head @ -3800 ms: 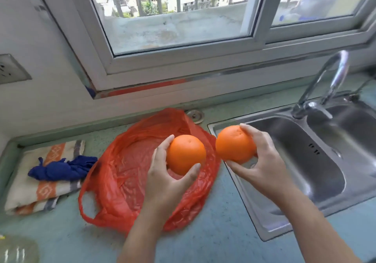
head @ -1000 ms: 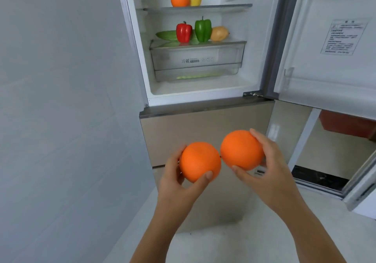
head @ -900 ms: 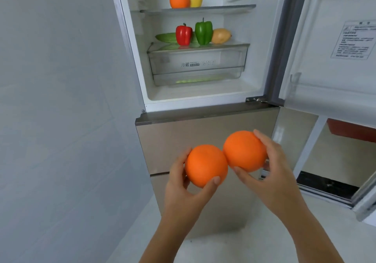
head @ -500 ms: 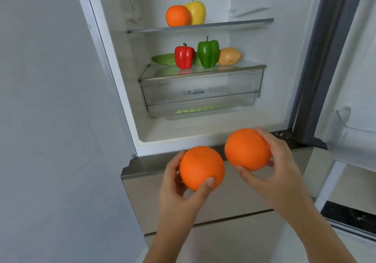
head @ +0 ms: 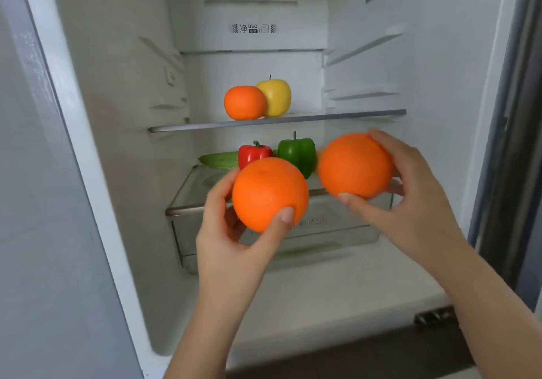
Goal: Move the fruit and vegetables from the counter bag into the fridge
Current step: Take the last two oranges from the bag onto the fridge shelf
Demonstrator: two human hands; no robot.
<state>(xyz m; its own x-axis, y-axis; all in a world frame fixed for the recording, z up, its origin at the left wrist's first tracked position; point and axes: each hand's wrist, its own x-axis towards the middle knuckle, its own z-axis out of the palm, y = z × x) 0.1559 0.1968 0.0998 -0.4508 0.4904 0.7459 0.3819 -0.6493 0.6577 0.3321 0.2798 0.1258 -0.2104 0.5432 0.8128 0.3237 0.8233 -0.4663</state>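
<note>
The left hand point(head: 231, 240) is in the centre of the frame and holds the first orange point(head: 269, 193): the thumb presses on its lower right side and the other fingers curl round it on the left. The right hand point(head: 410, 202), a little higher and more to the right, holds the second orange point(head: 355, 166), with the thumb under it and the fingers curled over its top and right side. The two oranges are near each other but apart, both in front of the open fridge point(head: 117, 144), about at the level of the clear drawer point(head: 337, 232) in the lower middle. On the drawer lid point(head: 199, 185) stand a red pepper point(head: 253, 154) and a green pepper point(head: 297, 154), and a long green vegetable point(head: 220, 160) lies to the left of them. Above, on the glass shelf point(head: 352, 114), a third orange point(head: 245, 102) sits in front of a yellow apple point(head: 277, 97) and partly covers it.
</note>
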